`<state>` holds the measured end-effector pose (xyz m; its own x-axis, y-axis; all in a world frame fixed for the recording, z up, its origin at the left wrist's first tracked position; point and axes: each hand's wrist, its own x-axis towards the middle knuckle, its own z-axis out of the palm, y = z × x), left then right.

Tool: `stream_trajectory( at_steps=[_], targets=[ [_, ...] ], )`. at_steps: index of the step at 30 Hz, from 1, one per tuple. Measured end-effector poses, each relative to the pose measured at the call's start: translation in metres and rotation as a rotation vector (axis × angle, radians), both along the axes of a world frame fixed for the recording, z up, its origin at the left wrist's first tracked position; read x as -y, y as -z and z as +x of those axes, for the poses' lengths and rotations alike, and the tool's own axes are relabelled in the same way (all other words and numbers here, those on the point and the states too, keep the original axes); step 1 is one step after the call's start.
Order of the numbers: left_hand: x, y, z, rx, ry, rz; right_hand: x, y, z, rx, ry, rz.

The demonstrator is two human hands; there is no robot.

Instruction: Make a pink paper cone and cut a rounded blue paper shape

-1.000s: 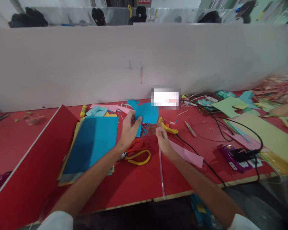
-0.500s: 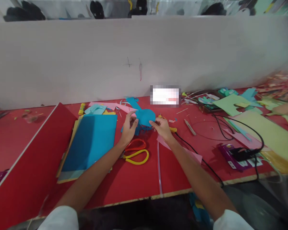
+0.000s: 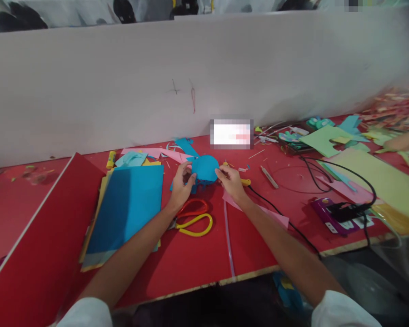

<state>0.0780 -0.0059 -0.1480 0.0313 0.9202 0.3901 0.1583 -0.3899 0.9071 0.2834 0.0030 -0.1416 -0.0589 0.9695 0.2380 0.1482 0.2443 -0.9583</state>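
Note:
A round blue paper cut-out (image 3: 205,168) is held just above the red table (image 3: 197,259) between both my hands. My left hand (image 3: 181,187) pinches its left edge with thumb and fingers closed. My right hand (image 3: 230,181) grips its right edge the same way. Scissors with orange and yellow handles (image 3: 192,217) lie on the table just below my left hand. A pink paper strip (image 3: 259,211) lies under my right wrist.
A stack of blue and yellow sheets (image 3: 126,204) lies to the left, with a yellow glue stick (image 3: 110,159) behind it. A black cable (image 3: 327,177) runs to a purple device (image 3: 337,218) at right. Green and yellow paper (image 3: 371,177) and another person's hand (image 3: 402,141) are at far right. A grey partition wall (image 3: 122,86) stands behind.
My right hand came in from beside the cut-out and took its right edge. The blue piece now sits gathered between both hands, a little lower and more centred.

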Motion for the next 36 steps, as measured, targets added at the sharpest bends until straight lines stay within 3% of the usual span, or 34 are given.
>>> stream_trajectory(
  at_steps=[11, 16, 22, 26, 31, 36],
  targets=[
    [0.000, -0.003, 0.004, -0.006, 0.049, -0.034, -0.003, 0.002, 0.009, 0.000, 0.038, 0.027],
    [0.001, -0.003, 0.002, -0.025, -0.020, -0.039, -0.005, -0.001, 0.011, 0.062, -0.020, 0.043],
    [0.003, -0.005, 0.005, -0.020, -0.044, -0.016, -0.009, 0.001, 0.012, 0.100, 0.089, 0.080],
    [0.003, -0.004, 0.005, -0.089, 0.021, -0.065, -0.008, 0.004, 0.011, 0.051, 0.106, 0.067],
    [0.002, -0.003, 0.001, -0.066, 0.044, -0.061, -0.002, 0.001, 0.007, -0.114, 0.063, -0.061],
    [0.006, -0.011, 0.000, -0.011, 0.093, -0.051, 0.000, -0.005, 0.007, -0.110, 0.005, 0.086]
  ],
)
